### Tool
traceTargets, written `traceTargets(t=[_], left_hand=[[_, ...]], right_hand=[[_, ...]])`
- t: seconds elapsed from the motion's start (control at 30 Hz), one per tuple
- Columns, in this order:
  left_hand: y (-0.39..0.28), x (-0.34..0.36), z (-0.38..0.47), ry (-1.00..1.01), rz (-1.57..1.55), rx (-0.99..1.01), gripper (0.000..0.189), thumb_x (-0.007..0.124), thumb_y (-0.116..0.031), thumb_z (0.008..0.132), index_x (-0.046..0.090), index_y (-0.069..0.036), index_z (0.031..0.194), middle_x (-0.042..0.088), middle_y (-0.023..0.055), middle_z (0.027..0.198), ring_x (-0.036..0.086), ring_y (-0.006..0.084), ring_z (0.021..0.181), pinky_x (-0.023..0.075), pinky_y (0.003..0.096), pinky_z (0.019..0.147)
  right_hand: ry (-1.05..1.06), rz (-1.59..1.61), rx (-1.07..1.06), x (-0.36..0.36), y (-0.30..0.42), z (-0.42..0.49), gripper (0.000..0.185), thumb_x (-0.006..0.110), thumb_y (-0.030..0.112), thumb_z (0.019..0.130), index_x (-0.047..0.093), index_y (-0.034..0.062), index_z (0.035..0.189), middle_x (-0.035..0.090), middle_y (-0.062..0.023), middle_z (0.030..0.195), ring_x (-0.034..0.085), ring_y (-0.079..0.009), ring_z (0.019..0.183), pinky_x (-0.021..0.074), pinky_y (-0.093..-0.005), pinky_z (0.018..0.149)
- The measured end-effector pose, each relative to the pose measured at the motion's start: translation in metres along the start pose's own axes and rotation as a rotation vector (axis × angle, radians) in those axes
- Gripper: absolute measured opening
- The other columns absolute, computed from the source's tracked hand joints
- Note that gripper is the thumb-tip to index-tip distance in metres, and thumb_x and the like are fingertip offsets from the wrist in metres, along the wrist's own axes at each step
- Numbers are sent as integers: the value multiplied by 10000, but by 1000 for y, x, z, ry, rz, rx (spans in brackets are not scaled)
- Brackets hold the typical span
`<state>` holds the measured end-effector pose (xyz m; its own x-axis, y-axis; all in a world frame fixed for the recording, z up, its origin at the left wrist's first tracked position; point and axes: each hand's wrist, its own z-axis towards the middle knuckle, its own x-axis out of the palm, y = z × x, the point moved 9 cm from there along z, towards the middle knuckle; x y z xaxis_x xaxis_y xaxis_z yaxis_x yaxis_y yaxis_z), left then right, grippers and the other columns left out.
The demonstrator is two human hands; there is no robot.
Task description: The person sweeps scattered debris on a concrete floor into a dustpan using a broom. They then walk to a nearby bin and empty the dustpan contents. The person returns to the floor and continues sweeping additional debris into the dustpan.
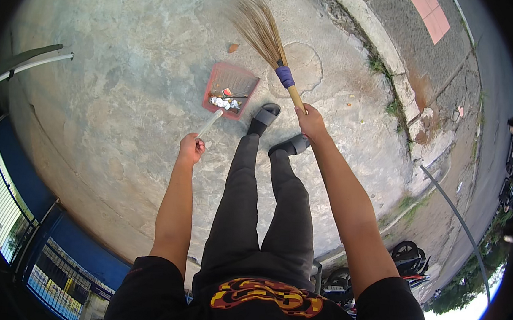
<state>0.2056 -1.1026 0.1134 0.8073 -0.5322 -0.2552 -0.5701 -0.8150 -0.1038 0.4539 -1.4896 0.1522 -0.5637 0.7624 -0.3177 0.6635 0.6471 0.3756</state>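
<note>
My left hand point(192, 148) is closed around the pale handle of a red plastic dustpan point(209, 85), which rests on the concrete. Crumpled white litter point(225, 103), a small red-and-white scrap and dark bits lie inside the pan. In my right hand point(312, 123) is the wooden handle of a stick broom point(265, 35), bound with purple wrapping. The broom's bristles fan out beyond the pan, their tips blurred; whether they touch the ground I cannot tell. A brown dry leaf point(233, 48) lies between the dustpan and the bristles.
My feet in dark slides point(267, 114) stand just right of the dustpan. A cracked concrete curb point(397, 67) with grass tufts runs along the right, with a road beyond. Parked motorcycles point(406, 255) stand at lower right. A blue metal gate point(77, 241) is at lower left.
</note>
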Motion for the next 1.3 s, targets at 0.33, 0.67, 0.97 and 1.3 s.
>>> traceTargets(t=[0.33, 0.67, 0.97, 1.3], left_hand=[[-31, 16, 45, 38, 139, 30, 206, 474, -184, 1023, 484, 10, 957, 494, 66, 703, 508, 154, 540, 469, 275, 455], [-40, 55, 7, 103, 415, 145, 482, 476, -182, 1025, 414, -81, 1492, 461, 20, 736, 498, 144, 569, 445, 306, 494], [-13, 181, -36, 235, 763, 197, 486, 468, -184, 1028, 417, -83, 1501, 482, 12, 739, 510, 142, 570, 447, 312, 491], [70, 344, -64, 371, 1188, 278, 324, 487, -186, 998, 524, -29, 1279, 501, 36, 731, 530, 151, 550, 473, 311, 479]], right_hand=[[362, 161, 365, 47, -140, -162, 297, 514, 308, 1062, 600, 76, 1226, 481, 0, 621, 432, -99, 433, 379, -281, 386], [203, 502, 394, 1, -202, -228, 334, 542, 355, 1065, 600, 84, 1253, 493, -5, 609, 440, -93, 420, 376, -266, 391], [13, 1100, 435, -6, -245, -260, 392, 486, 430, 1071, 589, 106, 1267, 478, -14, 620, 434, -112, 428, 398, -285, 411], [-467, 1087, 538, -45, -337, -256, 416, 463, 445, 1072, 582, 55, 1157, 498, -31, 587, 477, -138, 429, 420, -314, 407]])
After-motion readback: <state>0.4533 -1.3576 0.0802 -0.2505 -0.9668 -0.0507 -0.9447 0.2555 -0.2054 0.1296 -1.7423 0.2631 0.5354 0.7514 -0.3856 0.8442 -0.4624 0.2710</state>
